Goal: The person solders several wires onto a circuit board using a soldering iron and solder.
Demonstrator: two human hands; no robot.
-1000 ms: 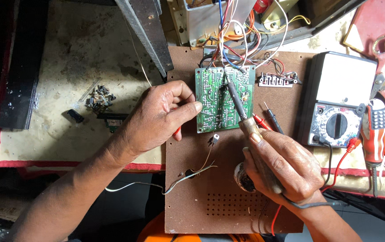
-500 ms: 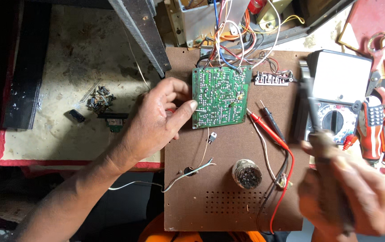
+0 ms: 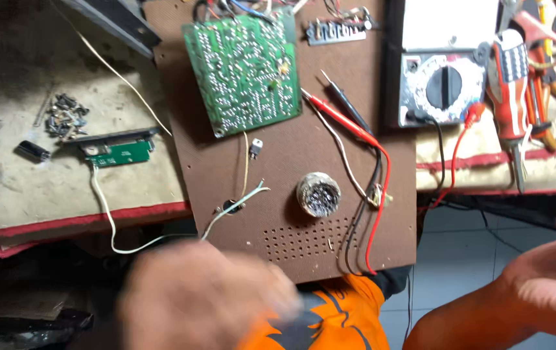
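A green circuit board (image 3: 245, 71) lies solder side up at the far end of a brown perforated board (image 3: 291, 168). My left hand (image 3: 207, 298) is a blur below the board's near edge, off the circuit board; I cannot make out its fingers. My right hand (image 3: 550, 279) hovers at the lower right, off the bench, palm up and fingers apart, holding nothing. A round tin with grey residue (image 3: 318, 194) sits on the brown board between the two hands. Red and black probe leads (image 3: 349, 123) run beside the tin.
A multimeter (image 3: 443, 71) stands at the right of the brown board, with a screwdriver (image 3: 514, 84) and pliers beyond it. On the left lie a small green board (image 3: 119, 152) with a white wire, a pile of screws (image 3: 64, 116) and a black capacitor (image 3: 34, 150).
My left hand left the circuit board and dropped toward the near edge. My right hand swung right and down, and the soldering iron it held is gone from view.
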